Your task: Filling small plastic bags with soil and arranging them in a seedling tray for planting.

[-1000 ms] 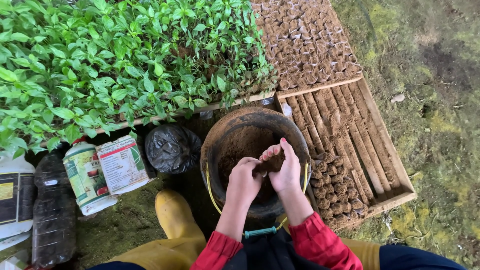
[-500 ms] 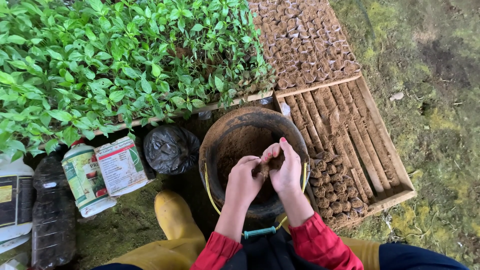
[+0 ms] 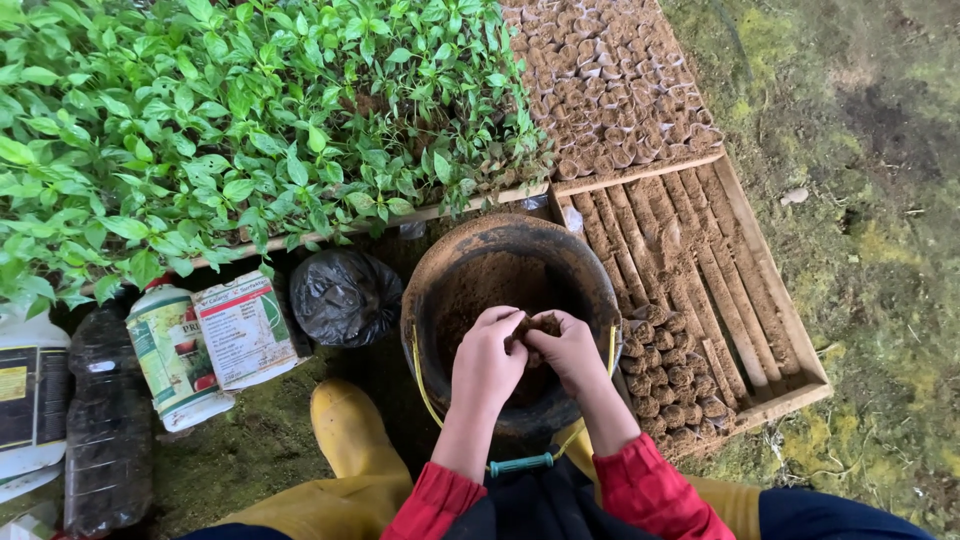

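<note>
At the far left edge stands a white jug (image 3: pixel 30 400), with a dark plastic bottle (image 3: pixel 105 430) just beside it. Next come a white-and-green bottle (image 3: pixel 175 355) and a white packet (image 3: pixel 245 328), lying side by side on the ground. A bed of green seedlings (image 3: pixel 250 120) fills the upper left. Below its wooden edge sits a tied black plastic bag (image 3: pixel 345 295). My yellow rubber boot (image 3: pixel 345 430) points up toward that bag.

The dark, round bucket (image 3: pixel 590 280) stands between my knees, partly filled with brown soil (image 3: pixel 480 290); its yellow handle hangs down at the near side.

My left hand (image 3: pixel 487 360) is over the bucket, fingers curled inward and clenched on a small clump of soil (image 3: pixel 528 325). My right hand (image 3: pixel 570 350) meets it from the other side, fingers closed on the same clump. The two hands touch at the fingertips, and the clump sits between them, above the soil in the bucket.

Right of the bucket lies a wooden tray (image 3: pixel 780 330). Small soil-filled pots (image 3: pixel 670 375) occupy its near left corner; the remaining area shows bare furrowed soil. Above it, a second block of pots (image 3: pixel 620 80) is packed tight. Mossy ground (image 3: pixel 880 250) lies at the far right.
</note>
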